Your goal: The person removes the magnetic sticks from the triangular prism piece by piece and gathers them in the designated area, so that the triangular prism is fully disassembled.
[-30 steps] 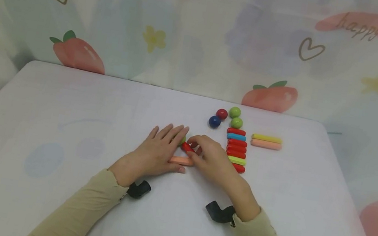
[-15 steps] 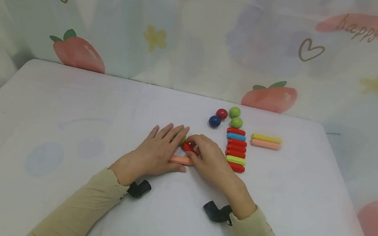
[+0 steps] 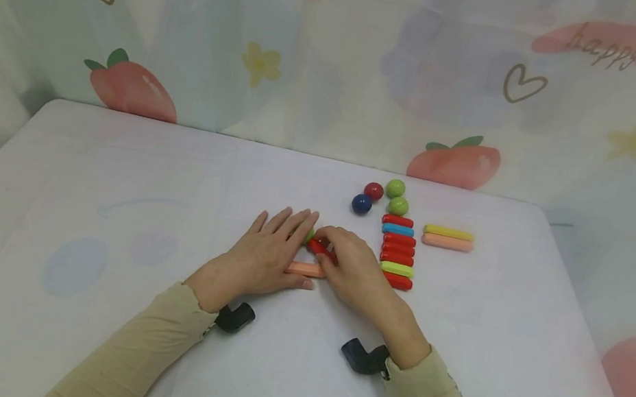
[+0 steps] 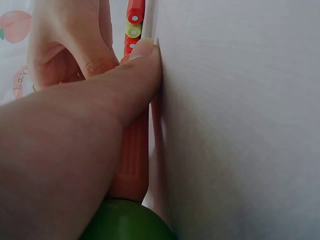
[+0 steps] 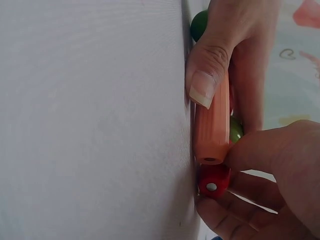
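My left hand (image 3: 262, 255) lies with straight, spread fingers over a few pieces, its thumb along an orange rod (image 3: 305, 269). A green ball (image 3: 309, 235) peeks out past its fingers. In the left wrist view, another green ball (image 4: 127, 222) meets the near end of the orange rod. My right hand (image 3: 358, 271) pinches a red rod (image 3: 318, 247) between thumb and fingers. That rod slants from the green ball toward the orange rod's right end. The right wrist view shows the red rod's end (image 5: 212, 181), with a silvery dot, close by the orange rod's end (image 5: 212, 145).
Right of my right hand runs a column of short rods (image 3: 400, 240), red, blue and yellow-green. Behind it are two green balls (image 3: 398, 206), a dark red ball (image 3: 373, 191) and a blue ball (image 3: 361, 204). Yellow (image 3: 448, 232) and peach rods (image 3: 447, 243) lie further right.
The right hand has shifted slightly left, its fingers moving a little on the red rod. The left hand stays put, and the other pieces have not moved.
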Action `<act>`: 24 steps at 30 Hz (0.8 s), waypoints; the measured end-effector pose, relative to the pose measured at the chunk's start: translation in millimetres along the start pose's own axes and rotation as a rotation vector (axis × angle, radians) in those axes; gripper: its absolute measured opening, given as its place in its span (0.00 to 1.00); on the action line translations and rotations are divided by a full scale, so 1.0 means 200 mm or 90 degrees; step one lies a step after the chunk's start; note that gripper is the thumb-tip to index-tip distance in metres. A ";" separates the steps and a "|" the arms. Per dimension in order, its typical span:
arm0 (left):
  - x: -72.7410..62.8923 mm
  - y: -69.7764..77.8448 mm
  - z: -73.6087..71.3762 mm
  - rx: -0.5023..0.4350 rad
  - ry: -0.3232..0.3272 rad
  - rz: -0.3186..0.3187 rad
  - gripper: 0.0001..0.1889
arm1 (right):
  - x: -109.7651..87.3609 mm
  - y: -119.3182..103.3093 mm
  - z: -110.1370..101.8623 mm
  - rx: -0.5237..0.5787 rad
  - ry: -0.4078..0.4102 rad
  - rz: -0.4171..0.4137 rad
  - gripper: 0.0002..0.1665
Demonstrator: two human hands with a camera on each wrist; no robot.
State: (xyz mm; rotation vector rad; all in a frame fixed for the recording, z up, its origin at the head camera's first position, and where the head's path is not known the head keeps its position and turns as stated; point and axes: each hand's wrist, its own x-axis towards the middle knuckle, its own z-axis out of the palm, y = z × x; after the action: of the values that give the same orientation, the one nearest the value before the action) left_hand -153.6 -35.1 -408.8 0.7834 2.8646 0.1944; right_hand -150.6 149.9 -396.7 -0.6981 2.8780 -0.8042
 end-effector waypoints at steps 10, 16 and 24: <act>-0.01 0.00 -0.01 -0.015 -0.002 -0.006 0.57 | 0.00 0.00 -0.02 -0.014 -0.008 -0.005 0.21; 0.00 0.00 -0.01 -0.026 -0.002 -0.016 0.57 | -0.01 0.00 -0.07 -0.029 0.006 0.011 0.24; 0.00 0.00 0.00 -0.030 -0.014 -0.016 0.58 | -0.04 -0.01 -0.12 -0.047 0.028 -0.005 0.24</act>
State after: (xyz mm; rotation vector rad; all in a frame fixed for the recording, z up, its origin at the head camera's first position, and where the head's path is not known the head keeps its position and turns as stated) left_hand -154.1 -34.9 -408.7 0.7362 2.8358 0.2477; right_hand -147.3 162.4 -375.7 -0.7074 2.9606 -0.7257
